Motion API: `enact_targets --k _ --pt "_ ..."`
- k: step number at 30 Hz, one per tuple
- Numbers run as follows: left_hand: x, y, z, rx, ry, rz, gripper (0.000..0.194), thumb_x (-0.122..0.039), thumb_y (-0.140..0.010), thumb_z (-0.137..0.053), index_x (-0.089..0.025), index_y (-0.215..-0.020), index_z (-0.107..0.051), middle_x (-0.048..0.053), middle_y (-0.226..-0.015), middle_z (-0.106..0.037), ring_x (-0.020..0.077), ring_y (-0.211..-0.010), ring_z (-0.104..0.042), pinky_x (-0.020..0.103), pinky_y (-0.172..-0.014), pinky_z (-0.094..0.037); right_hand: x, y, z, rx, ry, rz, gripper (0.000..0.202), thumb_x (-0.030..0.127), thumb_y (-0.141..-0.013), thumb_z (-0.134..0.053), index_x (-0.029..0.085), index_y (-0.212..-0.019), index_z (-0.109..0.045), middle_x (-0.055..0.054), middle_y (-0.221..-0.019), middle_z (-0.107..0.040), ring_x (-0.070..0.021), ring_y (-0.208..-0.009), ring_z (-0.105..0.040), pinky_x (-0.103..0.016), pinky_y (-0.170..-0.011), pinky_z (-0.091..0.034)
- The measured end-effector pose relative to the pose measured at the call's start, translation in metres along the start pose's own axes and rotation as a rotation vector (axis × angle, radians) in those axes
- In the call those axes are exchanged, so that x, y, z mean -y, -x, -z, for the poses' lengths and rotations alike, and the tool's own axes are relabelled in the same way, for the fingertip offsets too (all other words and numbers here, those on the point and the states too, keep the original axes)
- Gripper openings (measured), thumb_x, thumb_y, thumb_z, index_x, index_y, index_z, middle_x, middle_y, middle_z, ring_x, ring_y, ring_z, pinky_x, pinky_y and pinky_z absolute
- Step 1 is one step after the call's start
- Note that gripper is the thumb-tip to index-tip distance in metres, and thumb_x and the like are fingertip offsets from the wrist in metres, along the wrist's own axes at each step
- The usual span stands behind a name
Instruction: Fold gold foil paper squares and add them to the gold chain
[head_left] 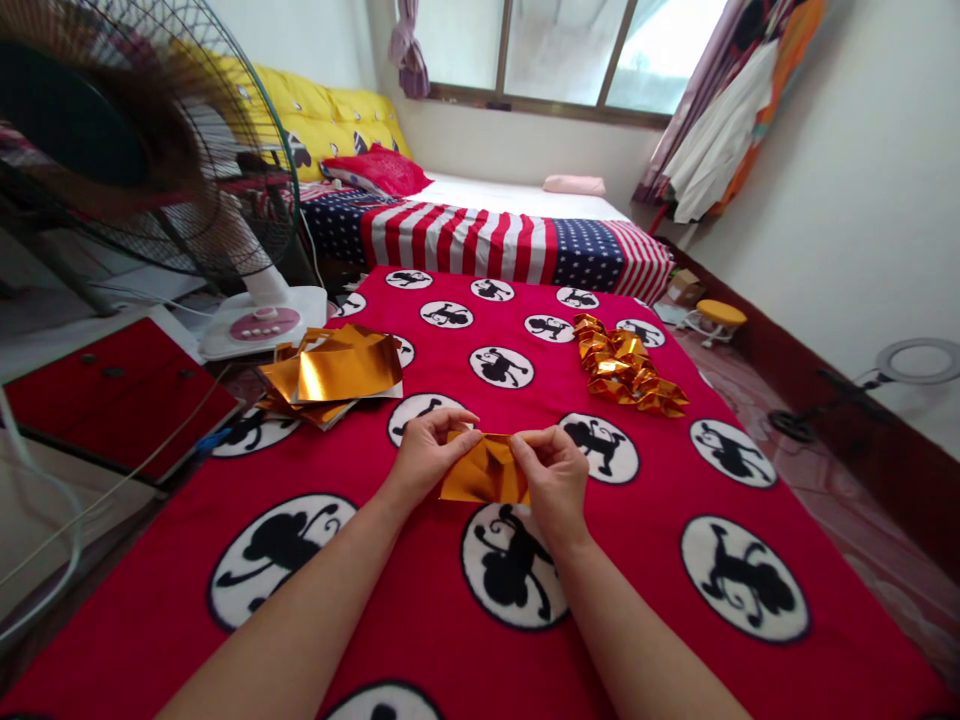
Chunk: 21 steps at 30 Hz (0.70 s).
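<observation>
1. L hand + R hand pinch creased gold foil-paper rectangle, mid red-cloth tabletop w/ b/w monkey prints.
2. Shiny flat gold-foil sheets, stacked, L edge.
3. Faceted folded gold-foil pcs, nr R edge.

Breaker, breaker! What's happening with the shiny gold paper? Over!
Left grip, right grip both pinching gold paper near upper edge. Paper creased. Sheet pile, folded pieces lie off to the sides.

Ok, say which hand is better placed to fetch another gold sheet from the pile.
Probably the left hand: it is nearer the pile of gold sheets. The right hand sits farther off, and both pinch the gold paper.
</observation>
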<state>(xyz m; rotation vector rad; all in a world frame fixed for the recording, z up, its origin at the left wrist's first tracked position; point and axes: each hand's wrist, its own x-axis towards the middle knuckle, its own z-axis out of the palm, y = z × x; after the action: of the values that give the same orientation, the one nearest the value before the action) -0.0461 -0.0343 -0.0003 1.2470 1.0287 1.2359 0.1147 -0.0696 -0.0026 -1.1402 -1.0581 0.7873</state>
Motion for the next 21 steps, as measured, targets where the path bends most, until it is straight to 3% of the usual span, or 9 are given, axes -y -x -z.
enact_targets --k 8,12,17,21 --pt "-0.004 0.001 0.007 0.136 -0.174 -0.031 0.025 -0.039 -0.072 -0.075 -0.014 -0.076 -0.075 0.005 -0.075 -0.074 0.0170 -0.068 -0.067 0.022 -0.059 -0.051 0.002 0.003 0.001 0.071 0.008 0.110 0.015 0.030 -0.081 -0.072 0.020 -0.075 -0.063 -0.003 -0.079 -0.068 -0.0159 -0.072 -0.064 -0.029 -0.067 -0.051" --pt "-0.005 0.003 0.006 0.131 -0.198 -0.057 0.025 -0.039 -0.075 -0.073 -0.014 -0.076 -0.075 0.005 -0.073 -0.073 0.0165 -0.065 -0.065 0.022 -0.057 -0.050 0.004 0.003 0.001 0.085 0.019 0.121 0.015 0.030 -0.082 -0.072 0.020 -0.074 -0.062 -0.002 -0.078 -0.067 -0.0160 -0.072 -0.063 -0.029 -0.067 -0.051" --pt "-0.008 0.006 0.005 0.091 -0.320 -0.170 0.021 -0.035 -0.077 -0.071 -0.015 -0.072 -0.073 0.004 -0.070 -0.071 0.0147 -0.064 -0.063 0.021 -0.058 -0.048 0.002 0.002 0.001 0.123 0.003 0.042 0.018 0.033 -0.079 -0.073 0.020 -0.075 -0.061 0.000 -0.072 -0.064 -0.0141 -0.065 -0.060 -0.026 -0.062 -0.049" --pt "-0.011 0.007 0.005 0.102 -0.370 -0.253 0.018 -0.032 -0.079 -0.070 -0.015 -0.072 -0.073 0.004 -0.069 -0.070 0.0139 -0.063 -0.061 0.021 -0.059 -0.046 0.001 0.001 0.002 0.206 -0.045 -0.039 0.020 0.033 -0.075 -0.076 0.021 -0.086 -0.062 -0.001 -0.079 -0.065 -0.0151 -0.070 -0.062 -0.025 -0.063 -0.050"
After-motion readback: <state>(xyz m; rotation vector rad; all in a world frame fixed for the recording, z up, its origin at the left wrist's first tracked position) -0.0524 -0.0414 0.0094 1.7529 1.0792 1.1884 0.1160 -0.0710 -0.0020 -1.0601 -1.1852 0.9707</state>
